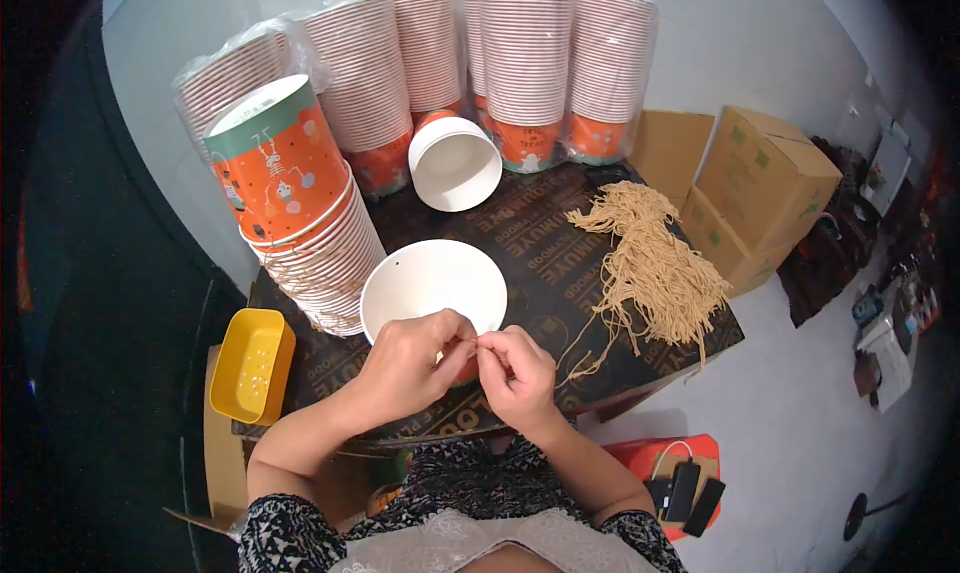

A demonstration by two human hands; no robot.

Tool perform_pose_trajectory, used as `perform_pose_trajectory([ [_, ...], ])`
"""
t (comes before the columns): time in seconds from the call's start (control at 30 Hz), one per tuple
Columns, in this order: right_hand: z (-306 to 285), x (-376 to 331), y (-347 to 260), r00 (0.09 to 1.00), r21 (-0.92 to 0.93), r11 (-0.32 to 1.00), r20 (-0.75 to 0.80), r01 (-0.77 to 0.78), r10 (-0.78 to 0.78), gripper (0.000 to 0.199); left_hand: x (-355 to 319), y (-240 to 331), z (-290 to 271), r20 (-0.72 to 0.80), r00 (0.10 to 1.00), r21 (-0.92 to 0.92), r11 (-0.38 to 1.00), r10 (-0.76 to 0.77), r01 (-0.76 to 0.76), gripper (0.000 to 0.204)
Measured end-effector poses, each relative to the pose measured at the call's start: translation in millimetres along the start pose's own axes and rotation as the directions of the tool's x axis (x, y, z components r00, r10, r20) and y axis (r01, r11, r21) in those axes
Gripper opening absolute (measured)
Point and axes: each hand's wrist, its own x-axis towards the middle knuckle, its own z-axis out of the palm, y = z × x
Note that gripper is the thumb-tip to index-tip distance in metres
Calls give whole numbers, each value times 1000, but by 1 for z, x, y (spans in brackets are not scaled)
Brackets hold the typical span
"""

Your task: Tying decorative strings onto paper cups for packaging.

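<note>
Both of your hands are working together at the near rim of the white paper bowl (432, 288), right in front of you on the dark printed tabletop (560, 273). Your left hand (410, 358) has its fingers curled in, thumb and forefinger pinched on a thin tan string (478, 342). Your right hand (520, 373) meets it fingertip to fingertip, pinching the same strand, and the two hands touch over the bowl's edge. One loose length of string trails off to your right across the table. Further right lies the heap of tan strings (655, 268), well apart from your fingers. To your left leans a tilted stack of orange printed bowls (295, 198), with a yellow tray (250, 365) beside the table edge. Another white bowl (455, 163) lies tipped on its side behind, before the wrapped bowl stacks (520, 53).
</note>
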Motion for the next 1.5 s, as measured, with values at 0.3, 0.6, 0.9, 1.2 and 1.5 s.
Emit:
perform_pose_trajectory([
  [0.3, -4, -5, 4, 963, 277, 923, 113, -268, 246, 2, 5, -1, 1, -29, 999, -2, 1000, -30, 30, 9],
  [0.6, -5, -6, 1, 893, 459, 767, 181, -448, 413, 7, 0, 3, 2, 8, 1000, -88, 996, 12, -11, 8],
  [0.9, -26, -16, 5, 972, -80, 979, -155, -188, 174, 5, 0, -2, -1, 6, 1000, 74, 997, -8, 8, 5],
  [1.2, -36, -28, 19, 963, -189, 947, -111, -261, 244, 5, 0, 2, 3, -69, 993, 79, 991, -100, 105, 4],
  [1.5, -71, 25, 65, 920, -98, 920, -149, -379, 363, 11, 1, -24, -62, 296, 954, 223, 969, 37, -107, 42],
])
